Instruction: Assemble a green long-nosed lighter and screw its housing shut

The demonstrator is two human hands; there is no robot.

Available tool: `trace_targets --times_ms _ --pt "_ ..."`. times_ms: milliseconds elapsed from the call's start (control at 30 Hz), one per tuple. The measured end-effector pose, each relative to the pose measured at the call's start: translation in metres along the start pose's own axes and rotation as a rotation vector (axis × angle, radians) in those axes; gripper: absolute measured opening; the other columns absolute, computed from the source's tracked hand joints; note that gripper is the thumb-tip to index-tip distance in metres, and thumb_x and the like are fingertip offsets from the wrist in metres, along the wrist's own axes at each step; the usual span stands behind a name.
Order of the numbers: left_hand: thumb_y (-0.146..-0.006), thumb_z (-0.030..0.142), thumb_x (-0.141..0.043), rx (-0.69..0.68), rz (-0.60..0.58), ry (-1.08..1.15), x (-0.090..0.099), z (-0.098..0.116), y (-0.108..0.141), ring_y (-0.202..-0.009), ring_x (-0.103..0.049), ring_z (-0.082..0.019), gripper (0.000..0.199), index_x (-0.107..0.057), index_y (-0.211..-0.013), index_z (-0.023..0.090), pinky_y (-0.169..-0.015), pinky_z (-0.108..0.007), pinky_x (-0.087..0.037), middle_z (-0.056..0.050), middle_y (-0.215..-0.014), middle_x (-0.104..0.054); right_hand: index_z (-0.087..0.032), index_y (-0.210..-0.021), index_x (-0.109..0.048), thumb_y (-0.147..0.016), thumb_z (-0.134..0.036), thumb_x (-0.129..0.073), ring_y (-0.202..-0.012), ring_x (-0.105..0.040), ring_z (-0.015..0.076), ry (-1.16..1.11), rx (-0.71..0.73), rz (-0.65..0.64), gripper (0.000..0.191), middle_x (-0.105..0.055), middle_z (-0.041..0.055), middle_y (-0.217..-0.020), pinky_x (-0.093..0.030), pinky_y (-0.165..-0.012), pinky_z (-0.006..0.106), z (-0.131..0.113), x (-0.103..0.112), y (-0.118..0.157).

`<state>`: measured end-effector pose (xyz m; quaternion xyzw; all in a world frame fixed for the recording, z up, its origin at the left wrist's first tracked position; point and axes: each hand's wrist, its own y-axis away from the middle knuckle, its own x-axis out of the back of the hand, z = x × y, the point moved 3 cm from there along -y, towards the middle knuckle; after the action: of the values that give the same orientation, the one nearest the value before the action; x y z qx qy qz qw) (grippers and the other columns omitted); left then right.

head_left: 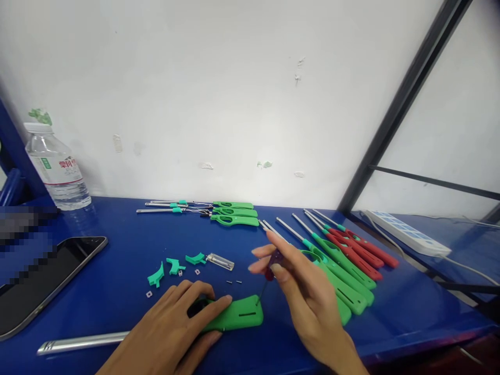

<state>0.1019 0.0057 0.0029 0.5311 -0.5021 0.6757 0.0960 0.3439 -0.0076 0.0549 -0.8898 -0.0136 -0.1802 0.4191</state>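
Note:
My left hand (175, 323) presses a green lighter (244, 313) with a long metal tube flat on the blue table, its fingers wrapped over the handle. My right hand (308, 297) pinches a small dark red screwdriver (272, 264), whose thin shaft touches the end of the green handle. Behind the left hand lie teal trigger pieces (157, 275), small pale parts (197, 272) and a clear fuel tank (221, 261). Two tiny screws (234, 282) rest between that tank and the green handle.
Green handle halves (234, 221) with metal tubes lie along the wall. Red lighters (355, 255) and green lighters (346, 265) are at the right, near a white power strip (408, 232). A phone (50, 276) and a water bottle (58, 169) stay at the left.

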Motion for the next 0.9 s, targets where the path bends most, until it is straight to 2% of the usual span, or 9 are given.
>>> trace_targets --times_ms 100,167,333,433,533,600,700,800,900 --pt "-0.118 0.044 -0.041 0.005 -0.002 0.017 -0.0008 0.0001 0.0013 -0.105 -0.077 -0.017 0.039 -0.056 -0.155 0.042 -0.094 -0.028 -0.064 0.002 -0.124 -0.075 -0.042 -0.143 -0.068 -0.108 -0.019 -0.067 -0.085 -0.069 0.0142 0.054 0.036 0.095 0.042 -0.070 -0.0030 -0.098 -0.057 -0.078 0.030 -0.0017 0.0004 0.0003" --pt "-0.118 0.045 -0.040 0.025 -0.011 0.026 -0.0018 0.0009 0.0029 -0.106 -0.076 -0.016 0.038 -0.056 -0.153 0.043 -0.097 -0.028 -0.063 0.003 -0.125 -0.074 -0.040 -0.136 -0.073 -0.103 -0.019 -0.076 -0.081 -0.065 0.0143 0.113 0.080 0.138 0.038 -0.065 -0.0038 -0.090 -0.056 -0.075 0.029 -0.0035 0.0011 0.0007" --pt "-0.119 0.047 -0.032 0.101 -0.008 0.043 -0.0033 0.0057 0.0048 -0.107 -0.073 -0.017 0.044 -0.047 -0.161 0.046 -0.096 -0.031 -0.061 0.002 -0.124 -0.072 -0.045 -0.157 -0.056 -0.117 -0.024 -0.045 -0.103 -0.073 0.0160 -0.035 -0.064 0.049 0.046 -0.070 0.0022 -0.124 -0.062 -0.087 0.032 0.0021 -0.0016 0.0001" --pt "-0.119 0.045 -0.035 0.093 -0.018 0.053 -0.0038 0.0055 0.0044 -0.105 -0.073 -0.018 0.044 -0.045 -0.162 0.047 -0.094 -0.032 -0.063 0.003 -0.125 -0.072 -0.047 -0.143 -0.067 -0.112 -0.027 -0.063 -0.094 -0.073 0.0148 -0.057 -0.088 0.110 0.037 -0.071 -0.0021 -0.108 -0.060 -0.084 0.030 0.0052 0.0014 0.0000" --pt "-0.114 0.037 -0.054 0.052 -0.064 0.073 -0.0054 0.0018 0.0044 -0.104 -0.074 -0.018 0.048 -0.048 -0.161 0.045 -0.092 -0.031 -0.064 0.003 -0.126 -0.073 -0.043 -0.130 -0.076 -0.104 -0.028 -0.077 -0.087 -0.066 0.0149 0.064 -0.035 0.177 0.030 -0.064 -0.0038 -0.092 -0.056 -0.081 0.030 0.0034 0.0048 0.0007" --pt "-0.109 0.031 -0.064 0.037 -0.088 0.074 -0.0066 -0.0008 0.0054 -0.105 -0.075 -0.019 0.055 -0.049 -0.161 0.044 -0.092 -0.030 -0.064 0.003 -0.128 -0.073 -0.042 -0.140 -0.071 -0.111 -0.029 -0.065 -0.095 -0.067 0.0163 0.079 -0.023 0.140 0.032 -0.068 -0.0004 -0.105 -0.057 -0.083 0.031 0.0010 0.0035 0.0009" --pt "-0.107 0.031 -0.067 0.035 -0.096 0.059 -0.0074 -0.0023 0.0074 -0.106 -0.076 -0.020 0.056 -0.051 -0.159 0.043 -0.094 -0.032 -0.065 0.003 -0.129 -0.073 -0.044 -0.155 -0.058 -0.117 -0.025 -0.046 -0.104 -0.072 0.0163 -0.032 -0.044 0.022 0.044 -0.072 0.0018 -0.122 -0.060 -0.087 0.032 -0.0017 -0.0009 -0.0009" --pt "-0.108 0.032 -0.065 0.033 -0.121 0.065 -0.0078 -0.0019 0.0076 -0.107 -0.076 -0.019 0.051 -0.053 -0.156 0.044 -0.093 -0.032 -0.066 0.003 -0.128 -0.073 -0.045 -0.137 -0.071 -0.113 -0.028 -0.060 -0.090 -0.072 0.0143 -0.063 -0.077 -0.010 0.031 -0.072 -0.0031 -0.102 -0.058 -0.082 0.029 -0.0021 0.0002 -0.0047" --pt "-0.112 0.036 -0.059 0.030 -0.105 0.051 -0.0068 -0.0027 0.0059 -0.107 -0.076 -0.019 0.047 -0.052 -0.157 0.044 -0.094 -0.032 -0.067 0.003 -0.128 -0.073 -0.040 -0.115 -0.078 -0.103 -0.031 -0.079 -0.081 -0.066 0.0134 0.059 -0.050 0.072 0.015 -0.066 -0.0055 -0.088 -0.054 -0.076 0.027 -0.0022 0.0072 -0.0066"
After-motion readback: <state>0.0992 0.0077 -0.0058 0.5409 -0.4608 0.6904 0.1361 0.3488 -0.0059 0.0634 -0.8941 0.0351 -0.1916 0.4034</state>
